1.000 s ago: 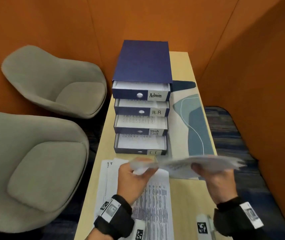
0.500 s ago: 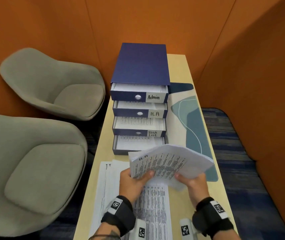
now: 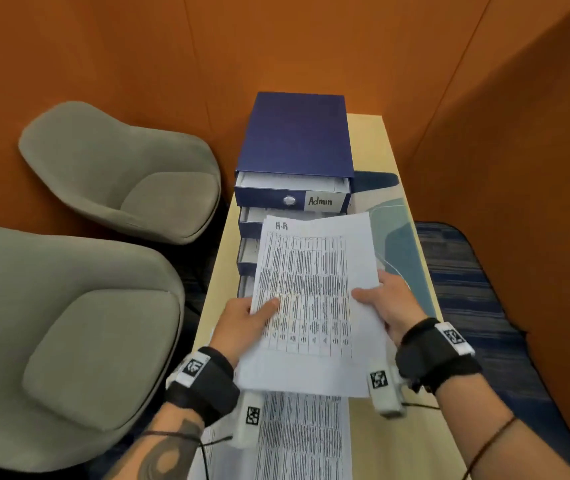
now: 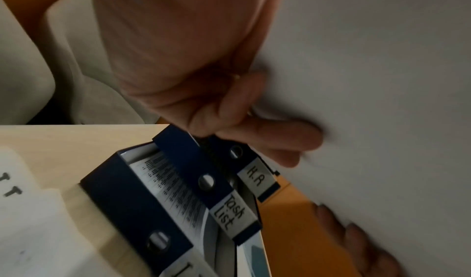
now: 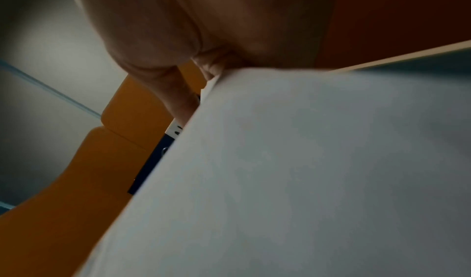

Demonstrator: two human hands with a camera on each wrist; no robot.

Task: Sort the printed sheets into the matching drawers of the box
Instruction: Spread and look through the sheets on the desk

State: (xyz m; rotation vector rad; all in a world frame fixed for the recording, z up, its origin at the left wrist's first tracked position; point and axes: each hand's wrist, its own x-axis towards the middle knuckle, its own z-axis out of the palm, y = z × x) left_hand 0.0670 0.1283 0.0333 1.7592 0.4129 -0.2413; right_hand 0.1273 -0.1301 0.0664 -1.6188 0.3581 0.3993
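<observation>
1. Currently, both my hands hold one printed sheet headed "H-R" [image 3: 314, 299] above the pale wooden table [image 3: 411, 434], its table of text facing up.
2. My left hand [image 3: 242, 323] pinches the sheet's left edge: thumb flat on the printed face, fingers [image 4: 275, 132] curled against the blank underside, as the left wrist view shows.
3. My right hand [image 3: 394, 306] clamps the right edge the same way, thumb on top; the right wrist view shows little beyond the palm [image 5: 203, 29] and the sheet's grey underside [image 5: 305, 180].
4. Beyond the sheet stands the dark blue drawer box [image 3: 297, 133], its four drawers pulled out in steps; the top one is labelled "Admin" [image 3: 320, 201].
5. Seen from my left wrist, the lower drawers carry labels "H.R" [image 4: 256, 177] and "Task List" [image 4: 233, 212], with printed paper lying inside the open drawer [image 4: 173, 188].
6. More printed sheets [image 3: 304, 441] lie on the table beneath my wrists.
7. A blue-patterned mat [image 3: 401, 244] lies right of the box; two grey chairs [image 3: 69, 327] stand to my left.
</observation>
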